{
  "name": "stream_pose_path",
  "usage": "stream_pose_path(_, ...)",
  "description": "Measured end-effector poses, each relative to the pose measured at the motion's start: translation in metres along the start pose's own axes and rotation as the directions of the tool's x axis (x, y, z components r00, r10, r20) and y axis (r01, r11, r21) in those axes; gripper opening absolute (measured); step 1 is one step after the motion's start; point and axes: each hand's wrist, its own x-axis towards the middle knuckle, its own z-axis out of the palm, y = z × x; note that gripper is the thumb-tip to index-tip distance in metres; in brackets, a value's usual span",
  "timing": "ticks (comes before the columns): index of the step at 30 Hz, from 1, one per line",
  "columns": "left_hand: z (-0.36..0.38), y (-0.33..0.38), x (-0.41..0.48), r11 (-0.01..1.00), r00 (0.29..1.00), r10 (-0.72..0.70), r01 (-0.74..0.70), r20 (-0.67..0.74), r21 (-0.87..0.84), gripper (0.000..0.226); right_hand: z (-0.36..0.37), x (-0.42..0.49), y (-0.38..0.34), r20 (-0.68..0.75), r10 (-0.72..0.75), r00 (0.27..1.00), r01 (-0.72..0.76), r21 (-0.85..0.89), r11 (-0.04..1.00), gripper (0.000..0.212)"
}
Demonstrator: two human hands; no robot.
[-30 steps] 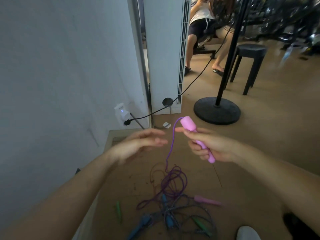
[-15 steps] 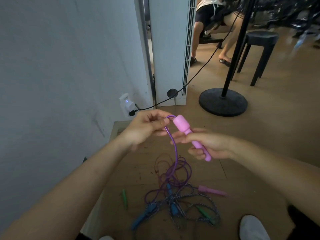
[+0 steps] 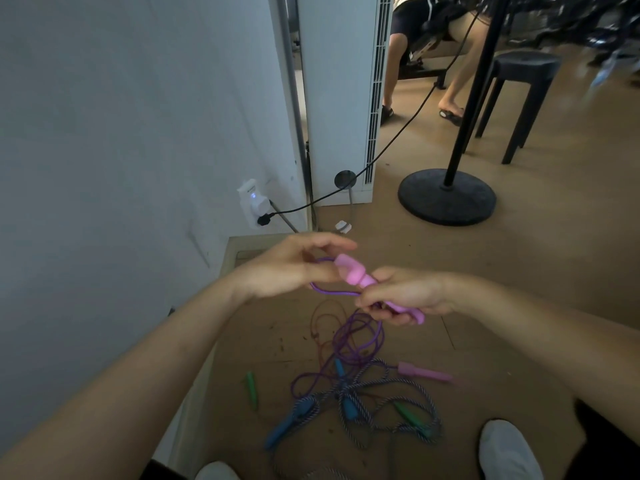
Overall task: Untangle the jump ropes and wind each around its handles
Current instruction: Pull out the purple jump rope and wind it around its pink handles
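Observation:
My right hand [image 3: 403, 296] grips a pink jump-rope handle [image 3: 353, 273], its thick end pointing up and left. My left hand [image 3: 294, 268] pinches the purple rope [image 3: 332, 292] close to that handle and holds it in a loop that runs under the handle. The rest of the purple rope hangs down to a tangled pile on the floor [image 3: 356, 386]. In the pile lie the second pink handle [image 3: 424, 372], blue handles [image 3: 287, 422], green handles [image 3: 252, 389] and a striped braided rope [image 3: 412, 403].
A grey wall stands on the left with a plugged-in socket [image 3: 254, 204]. A black cable runs to a white panel [image 3: 339, 98]. A black pole stand [image 3: 446, 197] and black stool [image 3: 519, 88] are ahead; a seated person's legs are behind. My white shoes [image 3: 507, 452] flank the pile.
My left hand closed on the purple rope beside the handle and drew it into a loop under the handle. Both hands came closer together. The camera tilted down.

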Motion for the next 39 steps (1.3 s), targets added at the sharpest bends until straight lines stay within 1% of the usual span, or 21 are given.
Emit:
stream_pose_path(1,0.002,0.000,-0.002,1.000,0.999,-0.008,0.009,0.053,-0.010,0.043,0.002,0.000,-0.001,0.017,0.015,1.000,-0.014,-0.015,1.000,0.023)
stream_pose_path(3,0.006,-0.002,-0.005,0.993,0.989,-0.034,0.050,0.145,-0.107,0.051,0.005,0.001,-0.004,0.033,0.041,0.999,-0.041,-0.012,0.999,0.020)
stream_pose_path(4,0.007,-0.004,-0.005,0.992,0.988,-0.031,0.049,0.153,-0.119,0.053,0.006,0.001,-0.006,0.033,0.052,0.998,-0.052,-0.005,0.999,0.018)
stream_pose_path(6,0.008,-0.006,-0.005,0.995,0.992,0.014,-0.001,0.127,-0.098,0.055,0.006,0.000,-0.008,0.033,0.065,0.997,-0.065,0.010,0.998,0.017)
stream_pose_path(8,0.010,-0.008,-0.005,0.997,0.995,0.058,-0.053,0.084,-0.062,0.049,0.005,-0.002,-0.010,0.055,0.045,0.998,-0.046,0.021,0.999,0.014)
stream_pose_path(10,0.010,-0.010,-0.005,0.998,0.997,0.053,-0.051,0.047,-0.043,0.040,0.004,-0.003,-0.012,0.055,-0.011,0.998,0.011,0.012,1.000,0.009)
stream_pose_path(12,0.009,-0.010,-0.006,0.996,0.999,0.013,-0.010,0.031,-0.084,0.034,0.002,-0.004,-0.012,0.020,-0.061,0.998,0.062,-0.032,0.998,0.007)
stream_pose_path(15,0.001,-0.010,-0.008,0.982,0.997,-0.078,0.081,0.026,-0.170,0.032,-0.004,-0.005,-0.010,-0.019,-0.111,0.994,0.109,-0.078,0.991,0.008)
stream_pose_path(18,-0.003,-0.012,-0.009,0.965,0.992,-0.108,0.121,0.066,-0.232,0.025,-0.005,-0.005,-0.009,-0.037,-0.156,0.987,0.152,-0.105,0.983,0.009)
stream_pose_path(20,-0.004,-0.013,-0.010,0.961,0.989,-0.120,0.137,0.085,-0.239,0.022,-0.005,-0.005,-0.008,-0.028,-0.166,0.986,0.161,-0.141,0.977,0.011)
stream_pose_path(23,-0.006,-0.013,-0.011,0.958,0.988,-0.123,0.142,0.089,-0.249,0.024,-0.009,-0.007,-0.007,-0.010,-0.144,0.990,0.139,-0.205,0.969,0.021)
stream_pose_path(25,-0.010,-0.014,-0.012,0.942,0.992,-0.099,0.120,0.083,-0.313,0.031,-0.015,-0.009,-0.006,-0.012,-0.108,0.994,0.102,-0.259,0.960,0.040)
stream_pose_path(26,-0.012,-0.016,-0.012,0.926,0.994,-0.092,0.109,0.062,-0.363,0.035,-0.020,-0.010,-0.005,-0.004,-0.089,0.996,0.085,-0.255,0.963,0.053)
stream_pose_path(28,-0.018,-0.017,-0.013,0.881,0.993,-0.116,0.096,-0.015,-0.463,0.041,-0.032,-0.011,0.000,0.003,-0.066,0.998,0.065,-0.169,0.984,0.076)
stream_pose_path(30,-0.024,-0.021,-0.014,0.831,0.978,-0.179,0.092,-0.108,-0.548,0.042,-0.040,-0.010,0.008,-0.026,-0.083,0.996,0.082,-0.025,0.996,0.088)
stream_pose_path(31,-0.026,-0.023,-0.014,0.806,0.964,-0.218,0.089,-0.153,-0.585,0.040,-0.042,-0.009,0.012,-0.048,-0.091,0.995,0.094,0.045,0.995,0.090)
stream_pose_path(32,-0.027,-0.027,-0.013,0.781,0.947,-0.255,0.083,-0.194,-0.618,0.036,-0.043,-0.010,0.016,-0.067,-0.094,0.993,0.100,0.098,0.990,0.087)
stream_pose_path(33,-0.028,-0.030,-0.012,0.760,0.931,-0.286,0.077,-0.227,-0.645,0.031,-0.042,-0.010,0.019,-0.082,-0.093,0.992,0.103,0.122,0.987,0.080)
stream_pose_path(34,-0.028,-0.034,-0.011,0.748,0.917,-0.309,0.072,-0.251,-0.659,0.028,-0.041,-0.011,0.023,-0.096,-0.091,0.991,0.102,0.117,0.988,0.068)
stream_pose_path(37,-0.027,-0.042,-0.008,0.763,0.895,-0.335,0.076,-0.293,-0.642,0.030,-0.032,-0.011,0.029,-0.176,-0.091,0.980,0.096,0.017,0.995,0.027)
stream_pose_path(39,-0.028,-0.044,-0.007,0.790,0.897,-0.336,0.103,-0.286,-0.604,0.031,-0.027,-0.007,0.029,-0.317,-0.177,0.932,0.166,-0.063,0.984,0.012)
